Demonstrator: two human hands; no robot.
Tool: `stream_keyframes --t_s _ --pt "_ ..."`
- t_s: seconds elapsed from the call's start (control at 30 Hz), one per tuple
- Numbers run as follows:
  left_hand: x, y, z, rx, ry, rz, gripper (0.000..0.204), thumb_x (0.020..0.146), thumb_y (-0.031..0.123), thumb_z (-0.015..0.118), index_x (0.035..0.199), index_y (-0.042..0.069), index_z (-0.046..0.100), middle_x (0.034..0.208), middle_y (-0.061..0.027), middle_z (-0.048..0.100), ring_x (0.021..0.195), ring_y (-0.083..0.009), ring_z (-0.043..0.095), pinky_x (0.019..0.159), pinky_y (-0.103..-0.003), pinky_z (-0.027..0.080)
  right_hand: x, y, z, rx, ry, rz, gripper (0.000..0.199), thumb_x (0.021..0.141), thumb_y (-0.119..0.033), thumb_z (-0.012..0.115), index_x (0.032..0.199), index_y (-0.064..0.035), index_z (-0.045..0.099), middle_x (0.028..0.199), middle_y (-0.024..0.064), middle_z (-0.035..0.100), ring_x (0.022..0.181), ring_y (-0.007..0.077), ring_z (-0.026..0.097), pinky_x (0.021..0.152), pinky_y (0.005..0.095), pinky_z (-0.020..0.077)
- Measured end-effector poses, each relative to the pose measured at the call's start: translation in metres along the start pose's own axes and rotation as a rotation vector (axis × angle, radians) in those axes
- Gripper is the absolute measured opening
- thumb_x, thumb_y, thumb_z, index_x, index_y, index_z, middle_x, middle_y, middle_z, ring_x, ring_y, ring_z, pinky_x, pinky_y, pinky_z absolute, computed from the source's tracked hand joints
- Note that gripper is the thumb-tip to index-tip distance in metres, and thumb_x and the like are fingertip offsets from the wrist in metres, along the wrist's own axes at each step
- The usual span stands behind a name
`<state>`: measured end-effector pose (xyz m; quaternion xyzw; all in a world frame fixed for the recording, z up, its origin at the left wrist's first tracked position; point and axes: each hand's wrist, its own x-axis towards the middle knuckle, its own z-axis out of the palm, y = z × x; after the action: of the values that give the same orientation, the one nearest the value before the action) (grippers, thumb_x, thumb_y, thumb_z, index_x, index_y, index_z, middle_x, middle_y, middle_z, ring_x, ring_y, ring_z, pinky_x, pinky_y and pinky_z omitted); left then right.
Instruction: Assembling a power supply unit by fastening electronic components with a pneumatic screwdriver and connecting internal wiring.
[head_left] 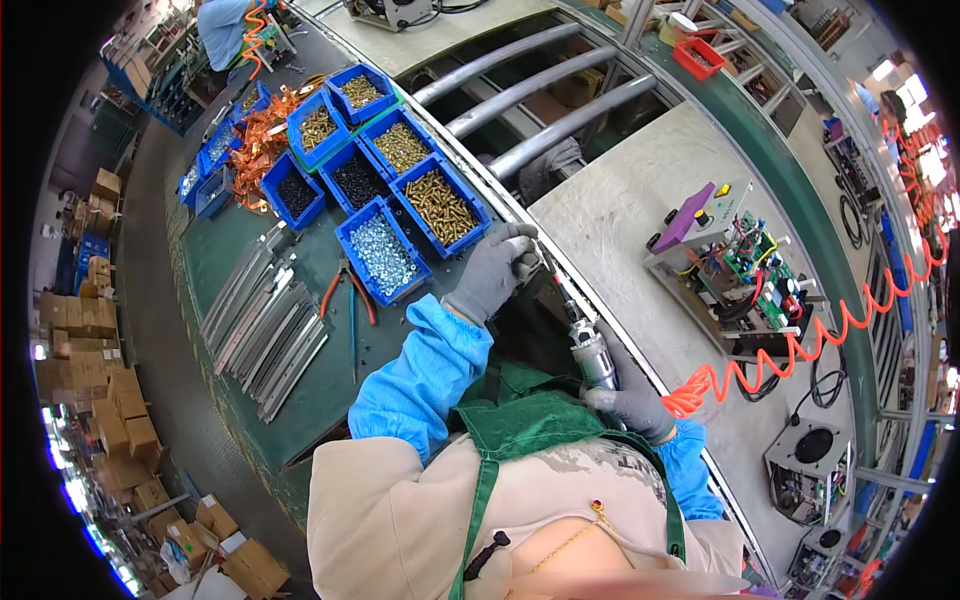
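Note:
My right hand [635,398], in a grey glove, is wrapped round a silver air screwdriver [592,355]. Its long thin bit points up and left, toward my other hand. Also gloved in grey, my left hand [492,270] has its fingers curled together beside the bit's tip; what they pinch, if anything, is too small to make out. Just beyond that hand are blue bins: one of brass-coloured screws [437,207] and one of silvery screws or washers [383,252]. A red coiled hose [700,388] runs close by my right hand.
Metal strips [265,325] and red-handled pliers [345,285] lie on the green bench at left. More blue bins and orange parts [262,140] are behind. Right of the rail, an open device with a circuit board [765,275] stands on a metal plate. Metal rollers [570,125] lie ahead.

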<state>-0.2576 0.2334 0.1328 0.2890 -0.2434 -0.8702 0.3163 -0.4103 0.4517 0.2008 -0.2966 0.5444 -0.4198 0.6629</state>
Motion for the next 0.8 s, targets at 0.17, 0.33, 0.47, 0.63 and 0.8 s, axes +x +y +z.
stream_keyframes --t_s 0.17,0.33,0.47,0.63,0.8 --pt "0.002 0.0 0.001 0.067 -0.121 -0.103 0.024 0.096 0.012 0.05 0.114 -0.004 0.058 0.08 0.0008 0.048 0.067 -0.0049 0.041 0.054 -0.017 0.035 -0.002 0.004 0.003 -0.017 0.039 -0.02 0.106 0.066 -0.018 0.075 0.152 -0.0084 0.015 0.133 0.0124 0.045 0.106 0.0182 0.048 0.091 0.0286 0.0388" --pt "0.005 0.005 0.008 0.128 -0.002 -0.158 0.022 0.096 0.016 0.052 0.101 -0.003 0.063 0.07 0.0038 0.047 0.06 -0.0047 0.041 0.05 -0.016 0.032 -0.003 0.005 0.003 -0.045 0.038 -0.008 0.104 0.066 -0.019 0.076 0.151 -0.0087 0.017 0.134 0.0118 0.044 0.109 0.0189 0.047 0.094 0.0293 0.0375" --pt "0.008 0.013 0.001 0.24 -0.056 -0.197 0.022 0.096 0.017 0.053 0.097 -0.002 0.064 0.067 0.0036 0.048 0.055 -0.0047 0.041 0.046 -0.017 0.03 -0.001 0.008 0.004 -0.061 0.034 -0.011 0.104 0.066 -0.021 0.077 0.151 -0.0086 0.018 0.133 0.0112 0.045 0.109 0.0185 0.047 0.095 0.0289 0.0371" --pt "0.002 0.022 0.006 0.382 -0.023 -0.163 0.023 0.096 0.017 0.05 0.095 -0.002 0.063 0.07 0.0025 0.05 0.058 -0.0035 0.042 0.047 -0.016 0.031 0.0 0.012 0.004 -0.054 0.027 -0.019 0.105 0.066 -0.023 0.078 0.151 -0.0087 0.019 0.133 0.011 0.045 0.11 0.0183 0.047 0.095 0.0291 0.0372" --pt "0.001 0.023 0.004 0.389 0.025 -0.183 0.023 0.096 0.018 0.05 0.094 0.0 0.064 0.07 0.0029 0.051 0.057 -0.0031 0.041 0.046 -0.017 0.03 0.002 0.01 0.003 -0.14 0.032 -0.016 0.103 0.068 -0.026 0.077 0.151 -0.0109 0.018 0.132 0.0132 0.047 0.111 0.0199 0.048 0.097 0.0307 0.0373"
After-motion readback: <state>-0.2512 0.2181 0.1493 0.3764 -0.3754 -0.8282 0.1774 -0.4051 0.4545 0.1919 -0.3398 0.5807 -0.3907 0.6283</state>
